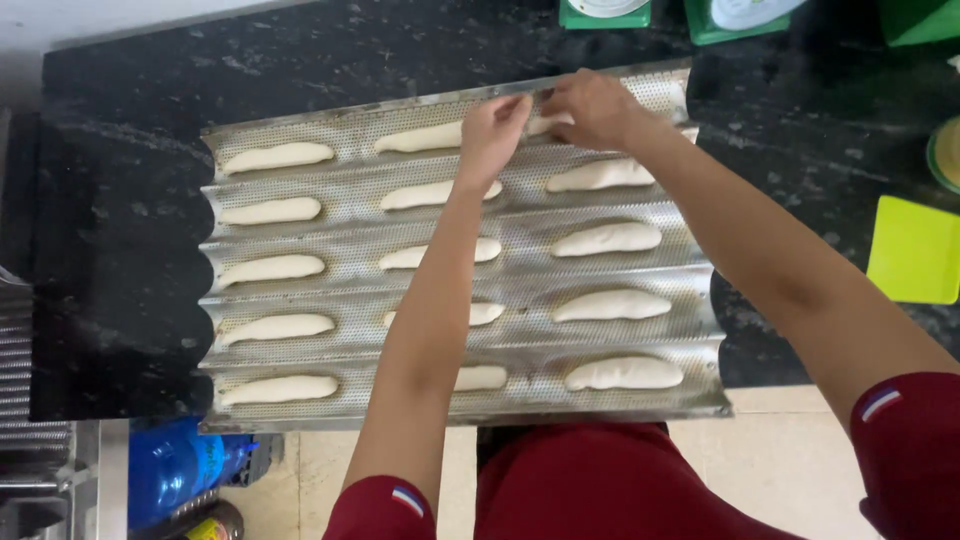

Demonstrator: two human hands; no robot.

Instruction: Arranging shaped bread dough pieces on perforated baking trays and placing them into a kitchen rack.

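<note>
Dough piece (pixel 545 124) at tray's (pixel 440 222) one o'clock | pinched by left hand (pixel 490 132), right hand (pixel 592 108) fingertips | fourteen other slots filled, last being set.

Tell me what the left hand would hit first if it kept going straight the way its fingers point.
The left hand points up and slightly right, toward the tray's far edge. First it would meet the dough piece both hands are at, in the top channel, then the perforated tray rim; depth is hard to judge.
</note>
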